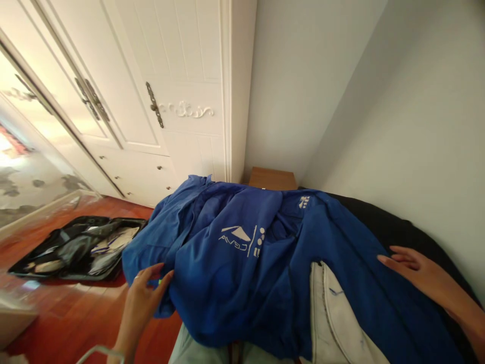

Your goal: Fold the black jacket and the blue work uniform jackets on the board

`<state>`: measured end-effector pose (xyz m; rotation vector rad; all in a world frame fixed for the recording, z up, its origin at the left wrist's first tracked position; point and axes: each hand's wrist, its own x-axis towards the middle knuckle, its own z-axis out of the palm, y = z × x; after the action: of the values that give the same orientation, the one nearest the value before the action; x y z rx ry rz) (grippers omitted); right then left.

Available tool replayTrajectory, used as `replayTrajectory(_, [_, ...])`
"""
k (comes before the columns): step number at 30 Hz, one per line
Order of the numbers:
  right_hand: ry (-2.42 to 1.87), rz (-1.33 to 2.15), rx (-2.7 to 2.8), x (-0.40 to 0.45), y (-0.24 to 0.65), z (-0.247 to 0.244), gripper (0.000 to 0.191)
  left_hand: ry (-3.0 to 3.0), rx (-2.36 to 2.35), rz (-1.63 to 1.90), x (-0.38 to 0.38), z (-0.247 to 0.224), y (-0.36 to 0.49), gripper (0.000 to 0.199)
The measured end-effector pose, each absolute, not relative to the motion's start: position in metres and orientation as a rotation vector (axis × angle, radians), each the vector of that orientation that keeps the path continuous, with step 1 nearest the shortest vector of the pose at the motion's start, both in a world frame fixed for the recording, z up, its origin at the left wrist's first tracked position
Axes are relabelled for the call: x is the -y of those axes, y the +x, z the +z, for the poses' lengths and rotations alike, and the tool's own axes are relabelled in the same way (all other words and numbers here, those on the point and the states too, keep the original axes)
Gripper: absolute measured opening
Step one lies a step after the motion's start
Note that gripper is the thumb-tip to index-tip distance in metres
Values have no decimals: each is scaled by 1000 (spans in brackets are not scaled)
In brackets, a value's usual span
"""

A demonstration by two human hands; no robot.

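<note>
In the head view, a blue jacket (223, 283) spreads across the middle and lower right, in front of the person and above pale trousers (185, 349). White lettering and a sail-like emblem show upside down on its middle, and a smaller white print sits near its upper edge. Toward the lower right a white panel (335, 316) with blue marks shows beside a long blue sleeve.

The left hand (146, 290), with a ring on one finger, is at the jacket's left side; its thumb and forefinger are close together, pinching the blue cloth, with a small yellow-green spot beside them. The right hand (413, 270) is at the sleeve on the far right, thumb against the cloth and the other fingers bent; whether they grip it, one cannot tell.

A black surface (382, 217) shows behind and partly under the jacket, along the grey wall (364, 116). A brown box (273, 178) stands just beyond the jacket's upper edge. On the left, an open black suitcase (81, 219) filled with clothes lies on the reddish wooden floor (64, 303), near a white wardrobe (189, 55) with dark metal handles.
</note>
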<state>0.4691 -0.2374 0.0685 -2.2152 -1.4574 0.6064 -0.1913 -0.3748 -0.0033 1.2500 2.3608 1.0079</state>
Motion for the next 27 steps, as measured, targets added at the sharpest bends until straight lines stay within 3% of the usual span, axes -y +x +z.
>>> replayTrajectory(5, [-2347, 321, 1390, 310, 467, 42, 88, 1222, -2448, 938, 405, -50, -183, 71])
replayTrajectory(13, [-2390, 86, 1438, 341, 427, 36, 78, 1187, -2499, 744, 407, -62, -168, 46])
replayTrajectory(18, [-2464, 228, 1531, 334, 399, 73, 51, 1232, -2556, 826, 416, -32, -165, 52])
replayTrajectory(22, [-2250, -50, 1543, 324, 359, 119, 24, 1425, -2697, 1189, 409, 15, -165, 41])
replayTrajectory(27, [-1922, -220, 1734, 311, 237, 141, 31, 1586, -2520, 1502, 372, 89, -106, 40])
